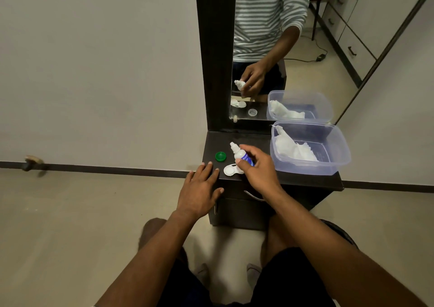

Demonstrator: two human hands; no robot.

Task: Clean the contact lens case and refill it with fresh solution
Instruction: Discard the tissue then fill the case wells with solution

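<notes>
A white contact lens case (229,169) lies open on the dark dresser top (305,180), its right half hidden under my right hand. My right hand (257,169) grips a small white solution bottle (239,154) with a blue label, tilted with its nozzle pointing up and left, just above the case. A green cap (220,156) lies to the left of the bottle. My left hand (199,189) rests flat on the dresser's front left corner, fingers straight, holding nothing.
A clear plastic tub (338,163) with crumpled white tissue (293,148) inside stands on the right of the dresser top. A mirror (293,48) in a dark frame rises behind. Beige floor lies all around, and my knees are below the dresser.
</notes>
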